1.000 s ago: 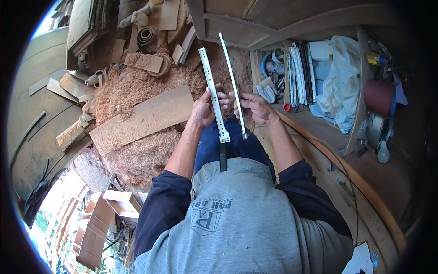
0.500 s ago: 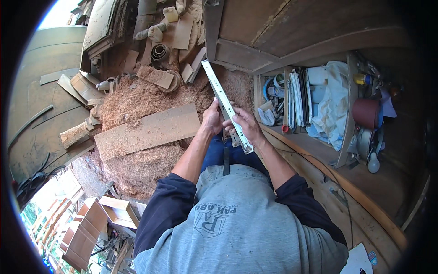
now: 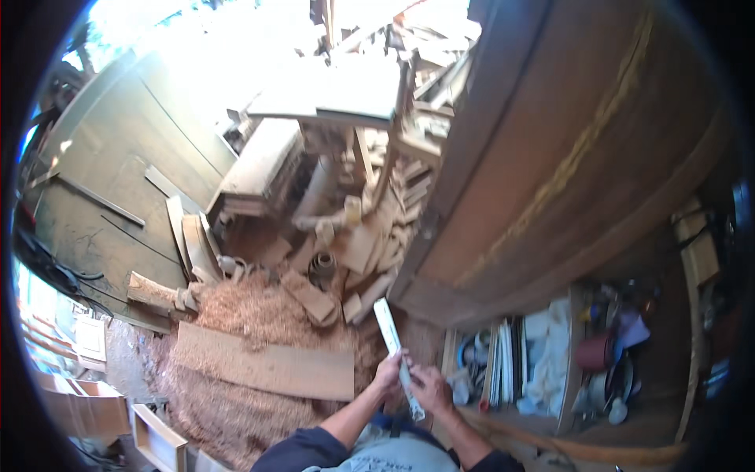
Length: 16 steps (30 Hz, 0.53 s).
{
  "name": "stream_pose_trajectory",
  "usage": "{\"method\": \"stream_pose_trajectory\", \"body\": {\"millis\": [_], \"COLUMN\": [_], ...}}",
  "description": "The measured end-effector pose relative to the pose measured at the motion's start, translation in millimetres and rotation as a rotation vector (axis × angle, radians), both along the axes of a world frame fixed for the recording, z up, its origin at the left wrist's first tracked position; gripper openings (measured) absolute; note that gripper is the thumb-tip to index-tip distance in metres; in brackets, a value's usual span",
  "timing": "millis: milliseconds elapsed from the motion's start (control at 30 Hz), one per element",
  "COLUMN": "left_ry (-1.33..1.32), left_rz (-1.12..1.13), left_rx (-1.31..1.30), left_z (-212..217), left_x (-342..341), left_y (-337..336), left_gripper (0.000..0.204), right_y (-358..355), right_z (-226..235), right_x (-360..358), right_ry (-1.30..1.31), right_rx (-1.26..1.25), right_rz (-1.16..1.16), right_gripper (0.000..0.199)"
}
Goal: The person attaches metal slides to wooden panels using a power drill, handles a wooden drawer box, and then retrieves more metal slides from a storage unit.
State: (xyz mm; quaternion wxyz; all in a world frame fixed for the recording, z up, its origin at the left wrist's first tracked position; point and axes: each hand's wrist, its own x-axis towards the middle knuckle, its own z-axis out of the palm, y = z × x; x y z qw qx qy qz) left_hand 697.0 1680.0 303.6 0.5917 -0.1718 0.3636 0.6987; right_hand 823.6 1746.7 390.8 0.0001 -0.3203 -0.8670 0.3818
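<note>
A long, pale metal drawer slide (image 3: 388, 324) with small holes slants across the lower middle of the head view. Its upper end points away from me, and its lower end lies between my wrists. My left hand (image 3: 384, 373) is closed round the slide's left edge. From the other side, my right hand (image 3: 431, 389) has its fingers on the lower half. The slide is held in the air above my lap, and some fingertips are hidden or blurred.
Wood shavings (image 3: 244, 311) cover the ground at left, with a flat board (image 3: 271, 366) lying on them. A large wooden panel (image 3: 535, 149) stands at right. Below it, a cabinet compartment holds several upright metal strips (image 3: 507, 366) and white plastic (image 3: 545, 362). Stacked boards (image 3: 255, 161) lie farther off.
The view has tilted up toward the far wood piles, so my hands and the drawer slide appear lower in the picture. Both hands still hold the slide.
</note>
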Motion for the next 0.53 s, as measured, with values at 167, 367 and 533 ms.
{"method": "stream_pose_trajectory", "body": {"millis": [167,367,533], "left_ry": [0.087,0.452,0.267], "left_rz": [0.193,0.284,0.489], "left_rx": [-0.005,-0.183,-0.165], "left_z": [27,41,18], "left_x": [-31,-39,-45], "left_y": [-11,-28,-88], "left_gripper": [0.025,0.026,0.035], "right_y": [-28,-44,-65], "right_z": [-23,-47,-29], "right_x": [4,-2,-15], "right_ry": [-0.010,-0.136,-0.096], "right_rx": [-0.517,-0.401,-0.428], "right_rz": [-0.006,0.102,0.433], "right_gripper": [0.067,0.046,0.070]}}
